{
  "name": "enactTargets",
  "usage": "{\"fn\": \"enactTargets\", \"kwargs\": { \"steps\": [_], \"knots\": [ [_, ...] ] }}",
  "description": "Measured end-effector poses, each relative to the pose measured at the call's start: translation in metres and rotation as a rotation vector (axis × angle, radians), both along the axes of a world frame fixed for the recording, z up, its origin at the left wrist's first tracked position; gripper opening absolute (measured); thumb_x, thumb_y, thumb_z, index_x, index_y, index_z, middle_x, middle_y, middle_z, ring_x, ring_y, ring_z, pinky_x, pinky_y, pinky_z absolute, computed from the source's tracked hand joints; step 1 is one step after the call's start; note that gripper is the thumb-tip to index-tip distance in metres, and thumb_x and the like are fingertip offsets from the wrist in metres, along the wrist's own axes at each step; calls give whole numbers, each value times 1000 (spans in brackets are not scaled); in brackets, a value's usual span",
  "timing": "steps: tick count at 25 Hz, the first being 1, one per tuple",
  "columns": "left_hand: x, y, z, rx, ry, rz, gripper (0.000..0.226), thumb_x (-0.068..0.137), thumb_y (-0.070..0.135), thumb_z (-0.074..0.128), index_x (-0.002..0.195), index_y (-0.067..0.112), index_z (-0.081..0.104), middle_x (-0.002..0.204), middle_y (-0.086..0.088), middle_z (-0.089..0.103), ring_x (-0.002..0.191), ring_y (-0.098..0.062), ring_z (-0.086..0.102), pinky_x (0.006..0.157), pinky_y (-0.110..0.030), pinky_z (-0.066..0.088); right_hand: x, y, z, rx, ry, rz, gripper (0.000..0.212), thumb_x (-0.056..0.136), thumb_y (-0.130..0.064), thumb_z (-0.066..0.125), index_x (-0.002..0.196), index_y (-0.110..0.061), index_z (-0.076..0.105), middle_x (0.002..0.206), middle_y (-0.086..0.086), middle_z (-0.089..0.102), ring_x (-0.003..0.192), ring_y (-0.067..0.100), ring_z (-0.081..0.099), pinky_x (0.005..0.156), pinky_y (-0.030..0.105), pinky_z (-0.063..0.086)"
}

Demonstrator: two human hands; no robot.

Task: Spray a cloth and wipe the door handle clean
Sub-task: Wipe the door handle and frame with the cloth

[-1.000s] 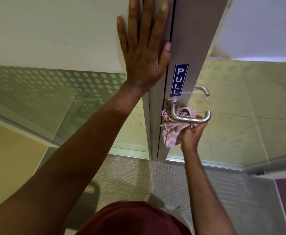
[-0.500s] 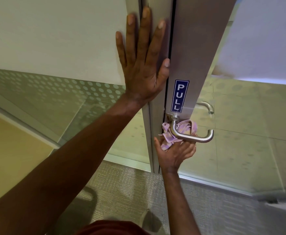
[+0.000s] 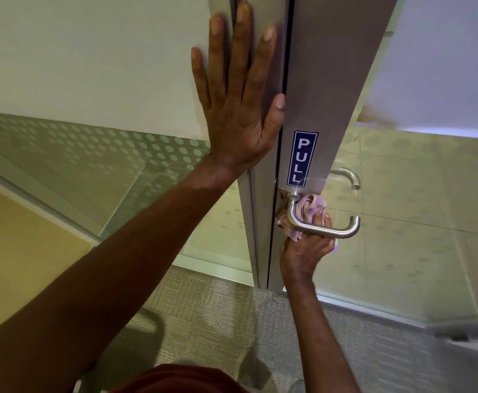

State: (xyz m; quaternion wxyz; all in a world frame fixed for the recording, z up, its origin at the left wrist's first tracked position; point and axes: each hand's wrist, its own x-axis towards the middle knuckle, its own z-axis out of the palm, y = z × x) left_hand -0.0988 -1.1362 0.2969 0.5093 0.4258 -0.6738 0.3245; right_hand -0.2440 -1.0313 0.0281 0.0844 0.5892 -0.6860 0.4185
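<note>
A brushed-steel lever door handle (image 3: 337, 229) juts from the metal door stile just below a blue PULL sticker (image 3: 301, 158). My right hand (image 3: 307, 249) reaches up from beneath and grips a bunched pink striped cloth (image 3: 311, 208), holding it against the handle's neck behind the lever. My left hand (image 3: 238, 100) lies flat with spread fingers on the door frame (image 3: 256, 222) above and left of the handle. No spray bottle is visible.
A second handle (image 3: 348, 177) shows through the frosted glass door panel (image 3: 416, 222) on the right. A dotted glass wall (image 3: 104, 157) runs to the left. Grey carpet (image 3: 218, 316) lies below, and a dark red garment fills the bottom edge.
My right hand has slid the cloth from the lever's underside toward its neck by the door and now grips it more tightly. My left hand stays pressed flat on the frame.
</note>
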Motion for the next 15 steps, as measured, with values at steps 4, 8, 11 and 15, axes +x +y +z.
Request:
{"fn": "enactTargets", "kwargs": {
  "steps": [4, 8, 11, 15],
  "knots": [
    [0, -2, -1, 0, 10, -14, 78, 107, 50, 37, 165, 43, -15, 170, 19, -32, 160, -10, -25, 131, -53, -9, -15, 18, -28, 99, 197, 36, 48, 63, 10, 88, 106, 0, 70, 127, 22, 48, 118, 39, 45, 97, 57, 48],
    [0, -4, -3, 0, 0, 7, 81, 105, 49, 40, 165, 43, -15, 170, 19, -32, 160, -10, -25, 131, -53, -8, -4, 16, -22, 118, 26, 54, 54, 69, 9, 81, 119, 0, 62, 137, 20, 38, 125, 41, 39, 104, 62, 41],
    [2, -6, -3, -18, -9, 11, 80, 105, 50, 39, 166, 42, -12, 171, 19, -28, 161, -10, -22, 131, -54, -7, 5, 1, -2, 3, -180, 140, 66, 86, -11, 67, 148, -11, 41, 147, 16, 35, 133, 40, 36, 109, 57, 31],
    [2, -8, -6, -44, -12, 18, 78, 105, 50, 38, 167, 40, -8, 172, 19, -24, 162, -11, -19, 131, -54, -5, 0, -12, 11, -133, -294, 187, 61, 94, -26, 66, 148, -25, 39, 140, 14, 46, 129, 41, 47, 109, 57, 38]
  ]
}}
